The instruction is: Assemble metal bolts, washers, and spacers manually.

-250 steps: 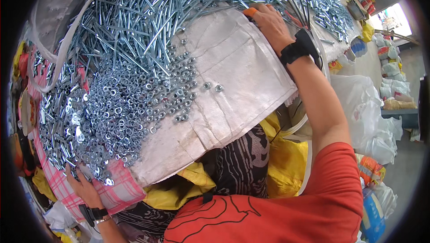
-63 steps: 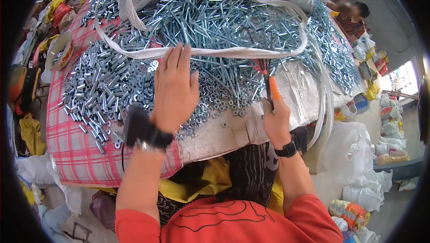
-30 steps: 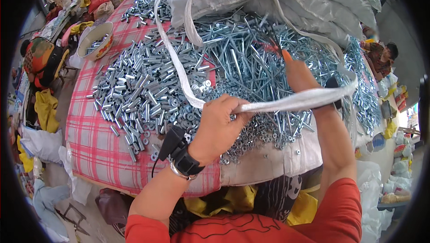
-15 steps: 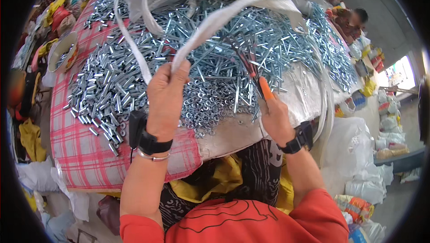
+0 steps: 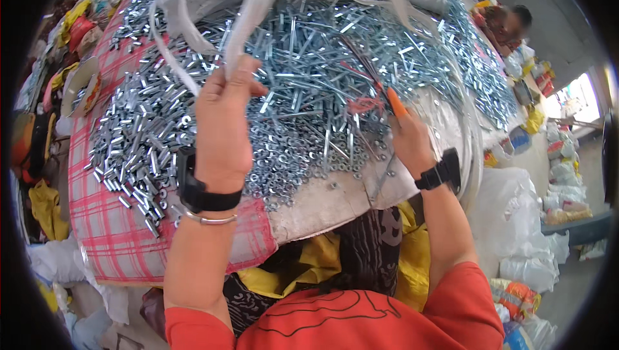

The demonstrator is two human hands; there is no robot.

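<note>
From my end, the white strap (image 5: 253, 15) has just gone up: 0.5 seconds ago it arched over the long metal rods (image 5: 309, 60), and now it climbs past the upper edge of view, leaving the rods between the 2 hands less covered. I see the left hand (image 5: 224, 124) pinching the strap between thumb and fingers. The right hand (image 5: 411, 140), with an orange finger cover (image 5: 396, 103), looks closed around thin dark strips (image 5: 363, 58); blur keeps me from telling their kind. Loose nuts (image 5: 277, 163) lie nearer the wearer, short tubes (image 5: 135, 150) further left.
</note>
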